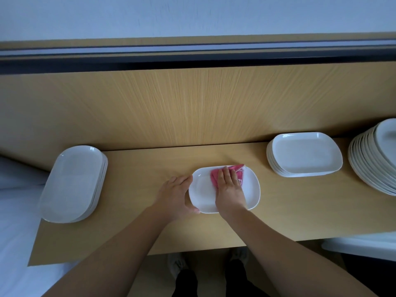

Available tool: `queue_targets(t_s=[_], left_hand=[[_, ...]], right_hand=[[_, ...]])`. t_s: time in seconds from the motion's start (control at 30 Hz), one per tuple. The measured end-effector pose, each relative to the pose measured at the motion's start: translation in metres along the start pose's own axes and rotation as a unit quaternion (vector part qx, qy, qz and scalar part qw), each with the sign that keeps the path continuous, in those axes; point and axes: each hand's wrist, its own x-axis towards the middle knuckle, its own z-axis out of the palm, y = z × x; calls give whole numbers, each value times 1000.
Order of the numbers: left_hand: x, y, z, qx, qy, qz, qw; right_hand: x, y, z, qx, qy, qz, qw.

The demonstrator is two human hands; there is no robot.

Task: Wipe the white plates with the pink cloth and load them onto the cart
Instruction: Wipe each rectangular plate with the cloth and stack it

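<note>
One plate (250,189) lies flat on the table (139,172) straight in front of me, and I judge this to be the wiping step. My right hand (230,189) rests flat on the plate, fingers straight, pressing the cloth (213,179) against the far half without pinching it. My left hand (175,194) steadies the plate, with fingers and thumb curled round its left rim.

Next, I judge, the cloth must sweep the rest of the plate's face while my left hand stops the plate sliding. Then the plate needs lifting to the cart, which I cannot pick out here.

Further out stand more plates: a left stack (72,183), a right stack (304,154), and a taller far stack (372,159) at the right edge.
</note>
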Motion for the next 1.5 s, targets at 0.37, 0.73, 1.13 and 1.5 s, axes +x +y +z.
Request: queue_targets(t_s=[0.37,0.73,1.13,1.5], left_hand=[[5,-3,4,-6,14,3,1000],[-1,0,-2,76,9,35,996],[-3,0,4,104,91,74,988],[0,-3,12,130,68,142,979]], right_hand=[[6,-27,2,-6,-4,-101,995],[1,-1,0,14,-24,-286,958],[-12,25,-20,64,-122,-306,942],[-15,12,-15,-8,-67,-281,957]])
